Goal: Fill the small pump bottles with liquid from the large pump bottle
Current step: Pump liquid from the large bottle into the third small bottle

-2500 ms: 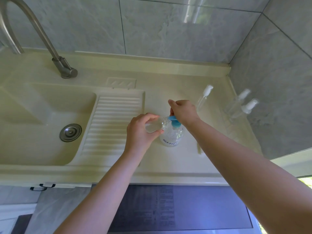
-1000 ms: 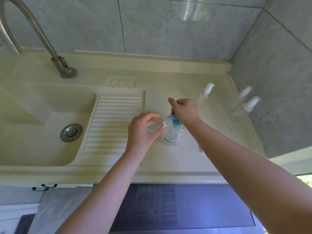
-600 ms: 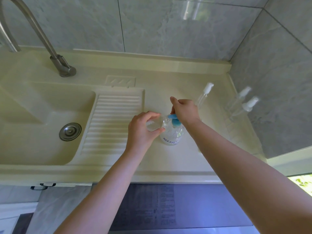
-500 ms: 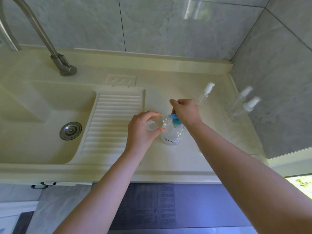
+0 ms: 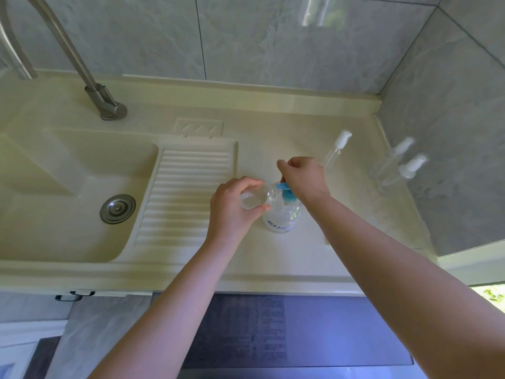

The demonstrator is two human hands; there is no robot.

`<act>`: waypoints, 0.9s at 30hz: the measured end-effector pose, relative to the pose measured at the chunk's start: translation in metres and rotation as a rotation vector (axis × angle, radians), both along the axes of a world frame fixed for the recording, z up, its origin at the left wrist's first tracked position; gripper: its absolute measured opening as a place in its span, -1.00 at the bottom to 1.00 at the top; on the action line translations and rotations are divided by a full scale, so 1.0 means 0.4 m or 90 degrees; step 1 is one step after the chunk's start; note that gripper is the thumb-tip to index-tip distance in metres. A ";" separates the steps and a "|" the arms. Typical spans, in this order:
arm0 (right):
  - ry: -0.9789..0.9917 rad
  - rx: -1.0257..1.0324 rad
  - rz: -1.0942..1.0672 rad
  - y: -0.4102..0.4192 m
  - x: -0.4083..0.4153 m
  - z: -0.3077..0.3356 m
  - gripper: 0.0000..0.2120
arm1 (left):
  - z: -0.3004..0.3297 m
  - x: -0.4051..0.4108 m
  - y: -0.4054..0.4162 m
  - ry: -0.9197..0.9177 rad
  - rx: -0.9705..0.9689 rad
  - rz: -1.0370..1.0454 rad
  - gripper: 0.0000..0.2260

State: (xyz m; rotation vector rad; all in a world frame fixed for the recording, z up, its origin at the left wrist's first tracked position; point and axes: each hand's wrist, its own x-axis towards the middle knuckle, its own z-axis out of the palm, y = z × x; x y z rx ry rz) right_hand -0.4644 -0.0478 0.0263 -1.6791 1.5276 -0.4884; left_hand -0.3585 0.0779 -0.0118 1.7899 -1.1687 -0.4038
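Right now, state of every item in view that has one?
Large clear pump bottle with blue pump: upright on counter.
Small clear bottle: uncapped, tilted, mouth at blue nozzle.
Left hand: grips small bottle.
Right hand: on the blue pump.
Loose white pump head with tube: lying on counter.
Two capped small bottles: standing by wall.

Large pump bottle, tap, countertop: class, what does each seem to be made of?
Large pump bottle: clear glossy plastic, probably; the liquid shows through, and its pump head is blue.
Tap: brushed metal, likely steel; dull grey sheen.
Countertop: smooth cream moulded stone or resin, with soft highlights; which one is unclear.
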 end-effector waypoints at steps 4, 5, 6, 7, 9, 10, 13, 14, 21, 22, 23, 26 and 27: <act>0.018 -0.030 0.000 0.000 0.003 -0.014 -0.70 | -0.003 -0.004 0.002 0.000 0.012 -0.006 -0.64; 0.020 -0.037 0.001 -0.001 0.004 -0.014 -0.67 | -0.002 -0.003 0.001 0.002 0.013 -0.005 -0.64; 0.024 -0.043 0.005 -0.002 0.006 -0.012 -0.63 | -0.001 -0.003 0.001 0.001 0.011 -0.003 -0.64; 0.026 -0.042 0.008 -0.003 0.008 -0.010 -0.59 | -0.001 -0.002 0.001 0.001 0.009 -0.002 -0.64; 0.019 -0.025 0.012 -0.005 0.005 -0.004 -0.54 | -0.001 0.000 0.000 0.003 0.003 -0.003 -0.64; 0.016 -0.014 0.014 -0.006 0.002 -0.002 -0.53 | 0.001 0.001 0.000 0.005 0.000 -0.002 -0.64; 0.006 -0.013 0.004 -0.005 0.001 -0.006 -0.58 | 0.000 0.002 -0.001 0.001 0.001 0.001 -0.63; 0.007 -0.026 -0.002 -0.002 0.003 -0.007 -0.59 | -0.001 0.000 -0.001 0.005 0.001 -0.001 -0.63; -0.008 -0.042 -0.008 0.007 -0.001 -0.009 -0.56 | -0.009 -0.005 -0.001 0.018 -0.002 -0.009 -0.64; -0.017 -0.021 -0.008 0.005 -0.005 -0.006 -0.57 | -0.007 -0.004 0.000 0.016 -0.002 -0.007 -0.64; -0.019 -0.005 -0.004 0.004 -0.008 -0.001 -0.58 | -0.006 -0.003 -0.001 0.017 -0.006 -0.004 -0.64; -0.007 -0.010 0.009 0.003 -0.005 0.002 -0.60 | -0.003 -0.002 -0.002 0.022 -0.014 -0.005 -0.64; -0.005 -0.021 0.004 0.004 -0.002 0.001 -0.60 | -0.003 -0.002 -0.003 0.020 -0.015 -0.006 -0.64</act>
